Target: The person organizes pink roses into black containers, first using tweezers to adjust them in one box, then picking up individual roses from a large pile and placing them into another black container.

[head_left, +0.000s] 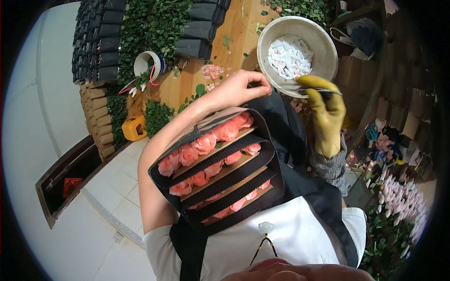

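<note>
A dark box (276,164) with dividers and rows of pink roses (206,143) rests against my body, held in the crook of my left arm. My left hand (251,86) reaches past it, fingers curled inward beside the rim of a round cream bucket (328,56); whatever is between the fingertips is hard to make out. The bucket holds many small white wrapped pieces (288,56). In a yellow glove, my right hand (323,112) grips a thin silver metal tool (333,92), like scissors or tweezers, at the bucket's near right edge.
Stacked black packages (194,44), leafy stems (140,23), a tipped white bucket (143,63) and a yellow container (133,126) lie on the wooden floor (229,23). Kraft bundles (93,112) line the left. At right are blue scissors (371,133) and pale pink buds (403,201).
</note>
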Tool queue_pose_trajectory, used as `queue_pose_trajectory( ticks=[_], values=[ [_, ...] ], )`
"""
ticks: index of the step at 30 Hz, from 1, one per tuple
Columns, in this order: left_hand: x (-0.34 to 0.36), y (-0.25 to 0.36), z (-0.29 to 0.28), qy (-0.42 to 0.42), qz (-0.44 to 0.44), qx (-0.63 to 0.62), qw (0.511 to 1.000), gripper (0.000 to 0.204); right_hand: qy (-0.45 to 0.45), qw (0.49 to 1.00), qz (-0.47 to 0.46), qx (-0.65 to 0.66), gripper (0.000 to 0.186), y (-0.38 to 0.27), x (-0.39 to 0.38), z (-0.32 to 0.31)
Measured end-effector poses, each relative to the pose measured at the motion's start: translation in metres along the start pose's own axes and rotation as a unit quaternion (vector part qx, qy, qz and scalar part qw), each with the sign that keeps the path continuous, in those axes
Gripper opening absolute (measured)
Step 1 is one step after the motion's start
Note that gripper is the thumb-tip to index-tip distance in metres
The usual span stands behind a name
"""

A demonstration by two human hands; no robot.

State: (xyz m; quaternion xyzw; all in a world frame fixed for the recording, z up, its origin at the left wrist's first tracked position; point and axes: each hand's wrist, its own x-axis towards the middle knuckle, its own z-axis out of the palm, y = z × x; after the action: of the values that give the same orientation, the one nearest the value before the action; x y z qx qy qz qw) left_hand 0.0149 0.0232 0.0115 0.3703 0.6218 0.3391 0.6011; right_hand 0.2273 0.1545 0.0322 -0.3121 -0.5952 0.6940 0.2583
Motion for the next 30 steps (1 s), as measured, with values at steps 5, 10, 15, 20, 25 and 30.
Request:
queue_pose_trajectory(
  ticks=[5,10,15,20,25,30],
  values=[
    [-0.002,-0.002,0.000,0.044,-0.036,0.146,0.988,0.029,0.064,0.987,-0.126,0.075,0.024,-0.044,-0.017,-0.010],
    [0.000,-0.013,0.007,0.049,-0.047,0.181,0.981,0.030,-0.147,0.926,-0.348,-0.013,0.028,-0.069,-0.017,-0.001],
    [0.005,-0.016,0.012,0.060,-0.032,0.136,0.988,0.026,-0.168,0.927,-0.322,-0.096,0.020,-0.070,-0.017,0.005],
    [0.010,-0.016,0.017,0.034,-0.072,0.163,0.983,0.027,-0.184,0.933,-0.289,-0.113,0.015,-0.067,-0.016,-0.005],
    [0.010,-0.009,0.020,0.021,-0.080,0.163,0.983,0.023,-0.185,0.937,-0.275,-0.113,0.014,-0.063,-0.020,-0.005],
    [0.011,-0.007,0.024,0.023,-0.081,0.161,0.983,0.028,-0.195,0.928,-0.294,-0.117,0.013,-0.063,-0.022,-0.003]
  ],
)
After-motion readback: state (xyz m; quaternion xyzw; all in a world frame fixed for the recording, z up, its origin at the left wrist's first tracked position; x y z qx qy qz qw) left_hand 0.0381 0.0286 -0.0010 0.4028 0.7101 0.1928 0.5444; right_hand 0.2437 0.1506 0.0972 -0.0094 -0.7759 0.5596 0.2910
